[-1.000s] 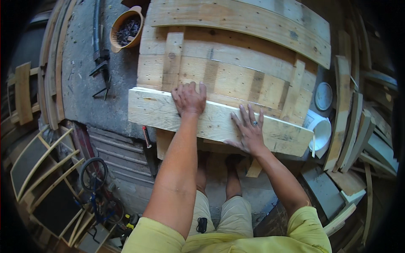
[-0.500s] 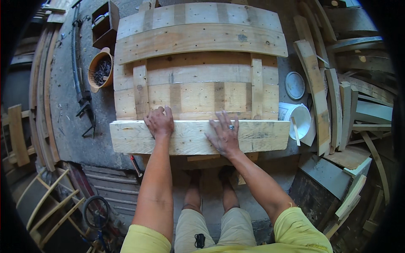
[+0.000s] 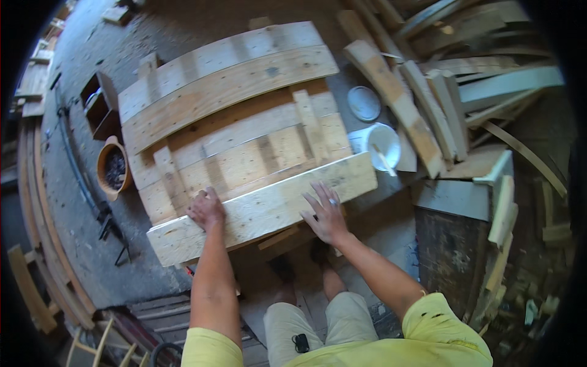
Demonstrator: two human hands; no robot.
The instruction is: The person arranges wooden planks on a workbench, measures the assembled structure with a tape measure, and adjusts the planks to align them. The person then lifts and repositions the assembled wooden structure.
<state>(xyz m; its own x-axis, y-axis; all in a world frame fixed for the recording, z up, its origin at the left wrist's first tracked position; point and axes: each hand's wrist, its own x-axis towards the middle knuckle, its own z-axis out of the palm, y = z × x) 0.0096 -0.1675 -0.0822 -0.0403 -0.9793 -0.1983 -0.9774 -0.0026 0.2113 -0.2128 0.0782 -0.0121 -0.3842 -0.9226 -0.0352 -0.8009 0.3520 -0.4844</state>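
Note:
A pale wooden board [image 3: 263,206] lies along the near edge of a panel of joined planks [image 3: 241,162], tilted up to the right in the head view. My left hand [image 3: 207,210] is closed over the board's far edge, left of its middle, with the fingers bent. My right hand [image 3: 326,213] has its fingers spread, with a ring on one. Its fingertips are over the board's right part and the palm is past the near edge; whether they touch the wood I cannot tell.
On the left are an orange tub of nails [image 3: 114,168], a wooden box [image 3: 101,107] and a long metal clamp [image 3: 82,168]. A white bucket [image 3: 386,147] with a stick in it and a round lid [image 3: 364,103] sit right of the panel. Timber offcuts [image 3: 397,104] are piled beyond.
The view has turned, so the panel and board now slant. My right hand has shifted toward the board's near edge. My left hand stays on the far edge.

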